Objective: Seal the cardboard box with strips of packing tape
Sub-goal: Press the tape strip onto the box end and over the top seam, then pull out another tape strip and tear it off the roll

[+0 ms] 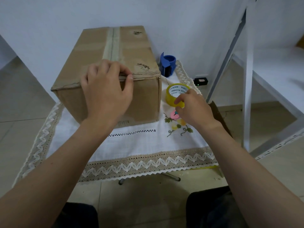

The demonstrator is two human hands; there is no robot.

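I see my left hand with fingers curled on the near top edge of the cardboard box on the bench. My right hand pinches the tape roll beside it. The free end may stick back onto the roll if the pinch slips.

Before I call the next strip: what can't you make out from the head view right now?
- Tape roll: its loose end is hidden under the right hand.
- Cardboard box: the near end of the top seam is covered by the left hand; the far side is out of sight.
- Blue dispenser: partly behind the box.
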